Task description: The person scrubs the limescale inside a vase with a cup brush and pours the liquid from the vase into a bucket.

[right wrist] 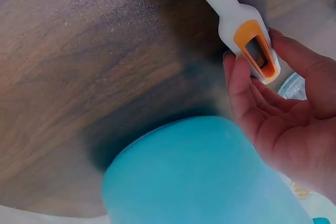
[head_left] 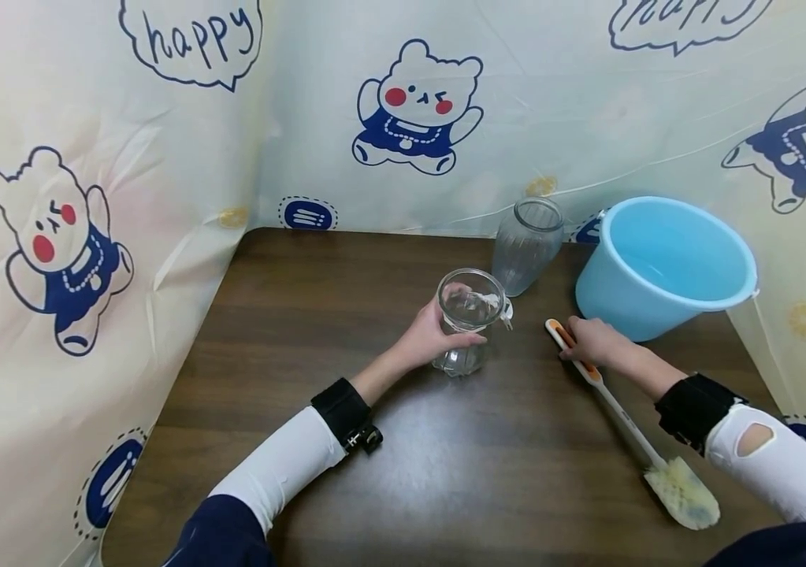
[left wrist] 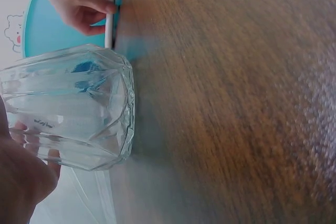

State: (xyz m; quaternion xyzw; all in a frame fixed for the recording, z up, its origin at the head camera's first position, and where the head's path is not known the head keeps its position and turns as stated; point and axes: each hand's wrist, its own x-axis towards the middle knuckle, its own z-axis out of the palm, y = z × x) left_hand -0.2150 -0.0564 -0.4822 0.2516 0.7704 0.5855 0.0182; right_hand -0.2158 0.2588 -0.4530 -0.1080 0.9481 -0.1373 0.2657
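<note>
Gripping a clear glass jar (head_left: 465, 321) at the centre of the frame, a person's left hand (head_left: 431, 339) is curling its thumb and fingers round the glass. A white ribbon (head_left: 507, 311) is hanging at the jar's right side, near the rim. Right of centre, the right hand (head_left: 597, 342) is pinching the orange-and-white handle (right wrist: 244, 34) of a long brush (head_left: 622, 417), whose pale sponge head (head_left: 684, 494) is lying toward the lower right of the tabletop (head_left: 303, 331). A taller glass vase (head_left: 525, 248) is standing just to the jar's upper right, and a light blue bucket (head_left: 615, 295) is filling the right side, close beside the right hand.

Smooth glass is presenting the main risk: a loosening grip could be letting the jar slip or tip — the pictures are not showing clearly whether its base is touching the tabletop. The vase is standing so near that a careless swing could be knocking glass on glass. With the right hand pinching only the brush's end, the long shaft could be pivoting, or bumping the bucket if lifted quickly.
</note>
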